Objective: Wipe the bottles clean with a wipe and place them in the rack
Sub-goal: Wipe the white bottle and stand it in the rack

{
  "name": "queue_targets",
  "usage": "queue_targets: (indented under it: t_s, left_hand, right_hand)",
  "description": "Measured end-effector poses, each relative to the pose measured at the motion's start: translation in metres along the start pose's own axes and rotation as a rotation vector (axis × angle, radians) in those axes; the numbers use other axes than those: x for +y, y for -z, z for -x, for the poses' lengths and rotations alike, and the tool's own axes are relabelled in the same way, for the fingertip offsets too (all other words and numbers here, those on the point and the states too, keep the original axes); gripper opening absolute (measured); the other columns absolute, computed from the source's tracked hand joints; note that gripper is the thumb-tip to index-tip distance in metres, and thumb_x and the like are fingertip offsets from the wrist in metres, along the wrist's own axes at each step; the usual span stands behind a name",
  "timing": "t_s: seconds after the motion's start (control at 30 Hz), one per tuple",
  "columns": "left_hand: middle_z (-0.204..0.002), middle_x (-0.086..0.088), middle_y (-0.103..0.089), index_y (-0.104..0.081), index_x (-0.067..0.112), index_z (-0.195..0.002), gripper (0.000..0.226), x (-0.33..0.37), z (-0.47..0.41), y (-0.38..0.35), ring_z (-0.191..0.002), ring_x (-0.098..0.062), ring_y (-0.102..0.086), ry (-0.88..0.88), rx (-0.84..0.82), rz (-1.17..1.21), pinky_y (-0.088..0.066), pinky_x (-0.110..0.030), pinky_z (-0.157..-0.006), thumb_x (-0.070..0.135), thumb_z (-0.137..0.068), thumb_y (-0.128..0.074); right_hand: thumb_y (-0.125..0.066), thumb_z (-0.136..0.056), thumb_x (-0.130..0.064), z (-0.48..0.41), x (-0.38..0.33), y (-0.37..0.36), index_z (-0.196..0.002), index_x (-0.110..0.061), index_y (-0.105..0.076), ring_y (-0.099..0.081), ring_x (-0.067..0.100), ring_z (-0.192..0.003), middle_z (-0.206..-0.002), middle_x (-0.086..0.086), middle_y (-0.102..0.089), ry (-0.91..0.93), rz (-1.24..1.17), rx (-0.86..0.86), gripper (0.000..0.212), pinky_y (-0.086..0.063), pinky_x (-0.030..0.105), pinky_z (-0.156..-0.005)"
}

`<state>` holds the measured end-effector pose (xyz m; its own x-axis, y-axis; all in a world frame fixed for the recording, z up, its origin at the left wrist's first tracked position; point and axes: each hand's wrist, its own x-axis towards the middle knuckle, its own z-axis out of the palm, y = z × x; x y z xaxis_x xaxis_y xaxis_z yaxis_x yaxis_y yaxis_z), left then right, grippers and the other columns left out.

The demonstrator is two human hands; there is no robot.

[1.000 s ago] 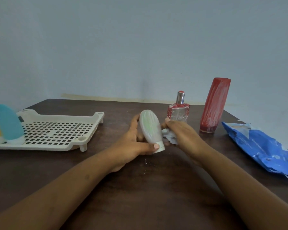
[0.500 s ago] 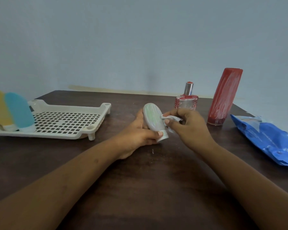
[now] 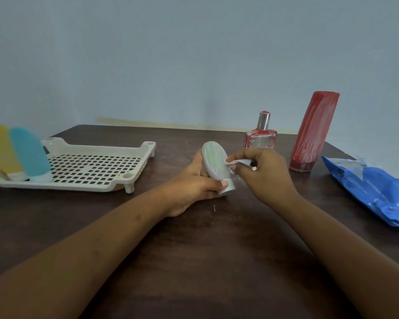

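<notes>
My left hand [image 3: 191, 185] grips a small pale green squeeze bottle [image 3: 214, 161], cap toward me, just above the dark table. My right hand [image 3: 260, 173] pinches a white wipe [image 3: 238, 161] and presses it against the bottle's right side. A cream perforated rack [image 3: 90, 166] lies at the left; a yellow bottle [image 3: 0, 148] and a teal bottle [image 3: 29, 153] stand cap-down at its left end. A clear perfume bottle with red trim [image 3: 260, 137] and a tall red bottle [image 3: 313, 130] streaked with white stand behind my right hand.
A blue pack of wipes [image 3: 373, 189] lies at the right edge of the table. The brown table [image 3: 217, 238] ends at a pale blue wall behind. A small white speck lies on the table near my left wrist.
My right hand has brought the wipe from behind the bottle's neck up onto its right side. The view has shifted, so everything sits a little to the right and higher.
</notes>
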<state>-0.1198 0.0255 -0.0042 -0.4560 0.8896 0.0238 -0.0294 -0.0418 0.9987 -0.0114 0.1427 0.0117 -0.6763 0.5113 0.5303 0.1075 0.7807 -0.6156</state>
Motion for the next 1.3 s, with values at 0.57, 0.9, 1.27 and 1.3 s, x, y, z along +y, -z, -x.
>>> queue_targets:
  t_s: [0.57,0.9,1.27,1.3]
  left_hand:
    - [-0.083,0.001,-0.072,-0.016,0.033,-0.153,0.091,0.0,0.002,-0.004,-0.09,-0.015,-0.069,-0.032,0.034,-0.018,-0.059,-0.031,-0.08,-0.01,-0.086,-0.061]
    - [-0.09,-0.004,-0.068,-0.006,0.04,-0.153,0.101,-0.002,-0.002,-0.004,-0.091,-0.015,-0.068,-0.025,0.046,-0.091,-0.058,-0.031,-0.084,-0.005,-0.085,-0.066]
    - [-0.122,-0.013,-0.063,-0.012,0.037,-0.153,0.099,-0.005,-0.002,-0.005,-0.101,-0.019,-0.065,-0.054,0.06,-0.11,-0.058,-0.026,-0.075,-0.008,-0.083,-0.067]
    - [-0.117,-0.01,-0.064,-0.013,0.037,-0.153,0.098,-0.005,-0.003,-0.005,-0.098,-0.017,-0.065,-0.059,0.064,-0.107,-0.058,-0.025,-0.072,-0.008,-0.084,-0.066]
  right_hand:
    - [-0.063,-0.085,-0.004,0.004,-0.012,0.005,-0.103,-0.018,-0.072,-0.058,0.008,-0.099,-0.11,-0.001,-0.068,0.204,0.245,-0.11,0.025,-0.033,-0.003,-0.074]
    - [-0.057,-0.086,-0.002,0.0,-0.015,0.015,-0.107,-0.014,-0.07,-0.058,0.017,-0.103,-0.113,0.004,-0.066,0.294,0.383,-0.173,0.028,-0.034,0.015,-0.084]
    - [-0.053,-0.085,0.0,0.006,-0.025,0.009,-0.111,-0.017,-0.069,-0.053,0.018,-0.107,-0.114,0.0,-0.065,0.434,0.442,-0.362,0.035,-0.039,0.029,-0.093]
    - [-0.053,-0.084,0.002,0.006,-0.025,0.009,-0.109,-0.017,-0.07,-0.054,0.019,-0.106,-0.112,0.001,-0.066,0.438,0.431,-0.361,0.036,-0.04,0.03,-0.092]
